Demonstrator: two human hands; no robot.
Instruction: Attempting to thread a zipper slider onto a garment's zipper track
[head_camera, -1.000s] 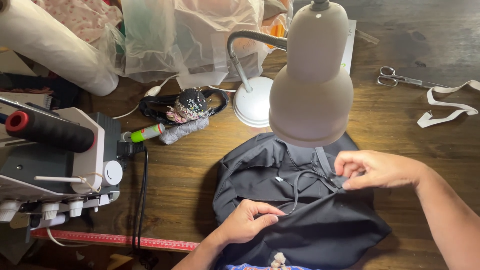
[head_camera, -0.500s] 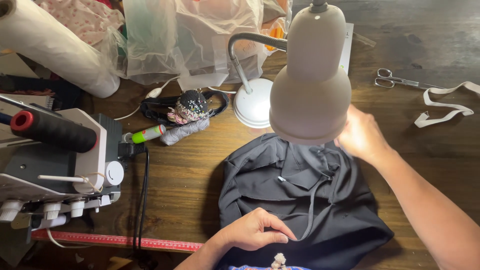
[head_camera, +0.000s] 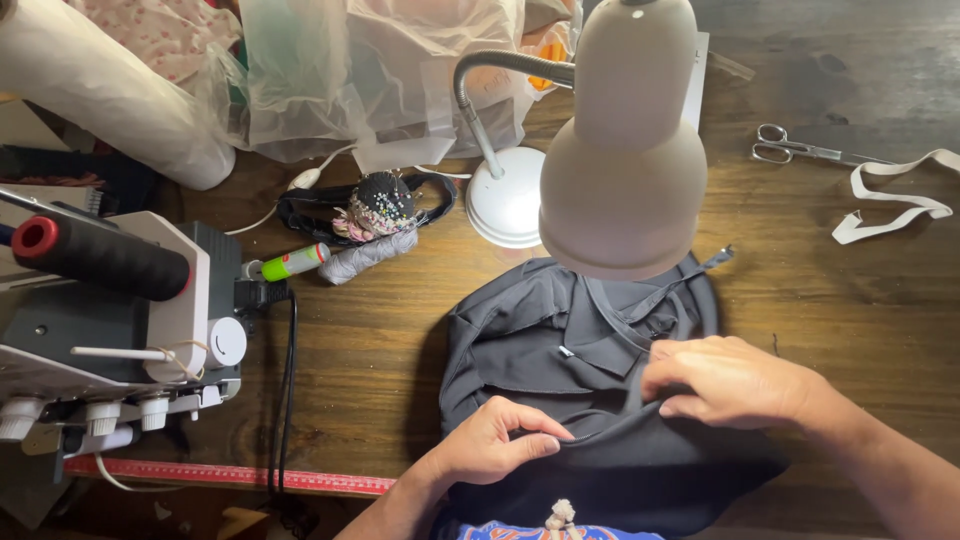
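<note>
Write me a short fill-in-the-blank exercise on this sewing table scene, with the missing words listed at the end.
1. Both hands, the left hand and the right hand, rest on a garment whose colour is ____.
2. The white desk lamp hangs directly over the ____.
3. The scissors lie on the wooden table beside a strip of white ____.

Missing words: black; garment; elastic tape

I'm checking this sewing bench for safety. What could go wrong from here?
The desk lamp hangs low over the black garment; a rising right hand might bump it. The garment's strap trails under the lamp and could snag. The pincushion sits within reach of the left hand.
</note>
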